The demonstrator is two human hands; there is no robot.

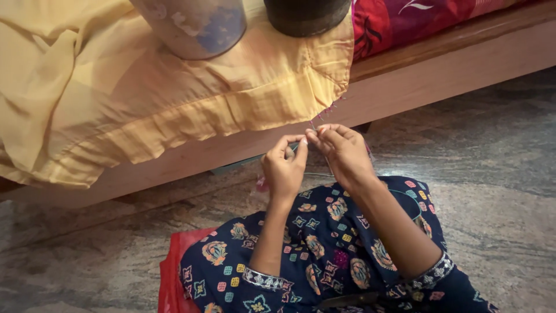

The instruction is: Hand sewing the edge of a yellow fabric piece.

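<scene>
- From the head camera, I am sitting on the stone floor (498, 191) in front of a wooden bed frame (417, 81), looking down at both my hands.
- My left hand (284, 168) is curling closed, thumb and forefinger pinching together near the tips of the other hand; what it is gripping is too small to make out.
- My right hand (343, 152) is closing too, fingertips pinched on a thin thread (313, 125) that is running up to the corner of the yellow cloth (174, 98).
- The yellow cloth is lying spread over the bed and hanging over its edge, with small pink stitches or beads (330, 108) showing along the corner just above my hands.
- A round tin (194, 26) and a dark basket (307, 14) are standing on the cloth, side by side at the top of the view.
- A red patterned bedspread (417, 20) is lying to the right of the cloth.
- My lap is covered by a dark blue printed dress (324, 249), and a red bag (171, 278) is lying on the floor beside my left knee.
</scene>
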